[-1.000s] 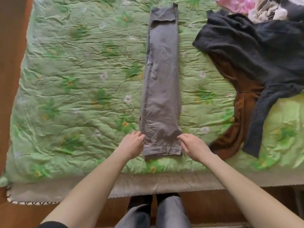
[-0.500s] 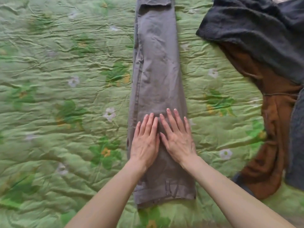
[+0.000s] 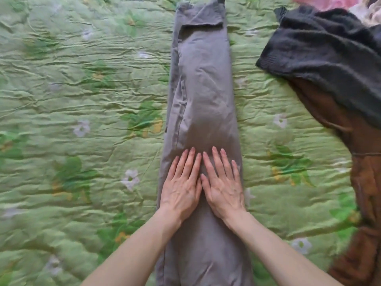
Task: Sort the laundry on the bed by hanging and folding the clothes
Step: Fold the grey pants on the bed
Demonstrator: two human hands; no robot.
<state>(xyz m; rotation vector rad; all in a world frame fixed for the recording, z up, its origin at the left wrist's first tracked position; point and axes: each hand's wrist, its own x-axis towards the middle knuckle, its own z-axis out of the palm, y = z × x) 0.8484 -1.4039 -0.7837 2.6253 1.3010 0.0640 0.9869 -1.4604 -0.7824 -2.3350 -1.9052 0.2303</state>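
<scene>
Both hands lie flat, palms down, side by side on the grey trousers (image 3: 203, 96), fingers straight and pointing away from the person. The left hand (image 3: 182, 185) and right hand (image 3: 221, 184) touch at the thumbs, gripping nothing. The trousers stretch lengthwise beyond the fingertips on the green floral bedspread (image 3: 82, 100). To the right of the right hand lie a dark grey sweater (image 3: 329, 52) and a brown garment (image 3: 362, 182).

Both hands, left (image 3: 181, 188) and right (image 3: 223, 187), press flat on grey trousers (image 3: 203, 96) lying twelve-to-six on green bedspread (image 3: 82, 120); dark sweater (image 3: 329, 54) at two o'clock.
</scene>
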